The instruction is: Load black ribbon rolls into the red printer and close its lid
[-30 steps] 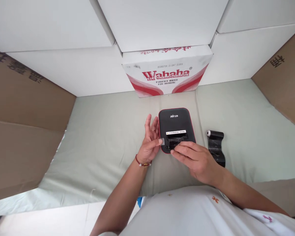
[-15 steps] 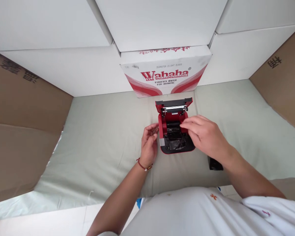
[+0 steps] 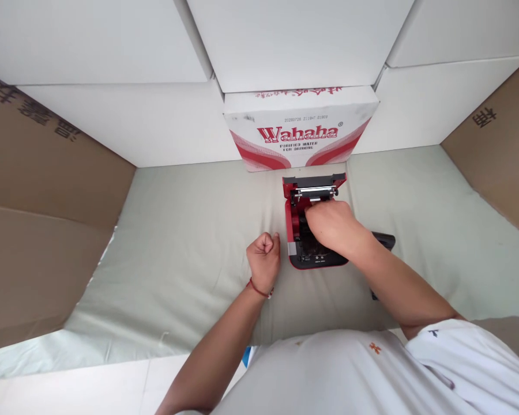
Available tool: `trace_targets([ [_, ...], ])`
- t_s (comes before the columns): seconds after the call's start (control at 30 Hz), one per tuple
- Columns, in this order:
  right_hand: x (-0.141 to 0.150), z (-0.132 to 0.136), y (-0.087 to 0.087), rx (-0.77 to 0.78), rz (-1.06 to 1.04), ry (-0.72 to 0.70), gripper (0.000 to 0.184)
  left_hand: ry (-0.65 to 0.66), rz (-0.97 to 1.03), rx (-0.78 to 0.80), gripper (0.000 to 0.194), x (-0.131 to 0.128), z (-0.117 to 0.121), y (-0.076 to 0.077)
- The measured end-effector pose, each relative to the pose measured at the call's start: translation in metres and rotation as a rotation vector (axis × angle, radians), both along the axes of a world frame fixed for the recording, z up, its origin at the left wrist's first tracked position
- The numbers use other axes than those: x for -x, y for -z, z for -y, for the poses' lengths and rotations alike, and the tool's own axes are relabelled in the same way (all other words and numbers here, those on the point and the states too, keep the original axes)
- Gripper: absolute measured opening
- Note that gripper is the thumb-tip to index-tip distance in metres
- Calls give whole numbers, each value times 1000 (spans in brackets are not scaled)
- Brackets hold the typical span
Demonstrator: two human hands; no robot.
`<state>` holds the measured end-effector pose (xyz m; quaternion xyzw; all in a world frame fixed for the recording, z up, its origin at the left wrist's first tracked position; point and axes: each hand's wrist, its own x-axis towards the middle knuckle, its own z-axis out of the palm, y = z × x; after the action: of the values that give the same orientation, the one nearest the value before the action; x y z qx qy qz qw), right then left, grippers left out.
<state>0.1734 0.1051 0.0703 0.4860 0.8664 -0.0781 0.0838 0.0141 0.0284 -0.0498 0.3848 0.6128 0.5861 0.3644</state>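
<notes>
A red and black label printer (image 3: 305,256) stands on the cloth with its lid (image 3: 315,182) tipped up at the back. My right hand (image 3: 331,225) reaches down into the printer's open compartment. Its fingers are curled downward and hidden inside, so I cannot tell whether they grip anything. To the left of the printer, my left hand (image 3: 263,259) rests as a fist on the cloth, slightly apart from the red side wall and holding nothing that shows. A black object (image 3: 384,240) lies right of the printer, partly covered by my right forearm.
A white and red Wahaha water carton (image 3: 303,135) stands just behind the printer, against stacked white boxes (image 3: 285,43). Brown cardboard boxes border the left (image 3: 47,219) and right (image 3: 497,127). Pale green cloth (image 3: 190,248) covers the work surface.
My right hand has moved from the compartment's right edge down into it. My left hand has drawn back from the printer's left side and closed into a fist.
</notes>
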Motion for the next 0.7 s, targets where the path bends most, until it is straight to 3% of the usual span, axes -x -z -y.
trace_targets([
  [0.17, -16, 24, -17, -37, 10, 121, 29, -24, 10, 35, 65, 3, -3, -6],
  [0.3, -66, 42, -42, 43, -384, 140, 26, -24, 18, 40, 66, 5, -4, -3],
  [0.37, -98, 43, -47, 78, -476, 253, 31, -22, 23, 37, 65, 5, -4, -1],
  [0.5, -143, 37, -25, 74, -303, 436, 36, -24, 32, 23, 65, 5, -5, -1],
  [0.63, -147, 38, 13, 222, -294, 352, 37, -16, 38, 17, 70, 4, -3, -4],
  [0.7, -149, 42, 23, 193, -370, 337, 46, -5, 51, 19, 73, 4, -1, -3],
])
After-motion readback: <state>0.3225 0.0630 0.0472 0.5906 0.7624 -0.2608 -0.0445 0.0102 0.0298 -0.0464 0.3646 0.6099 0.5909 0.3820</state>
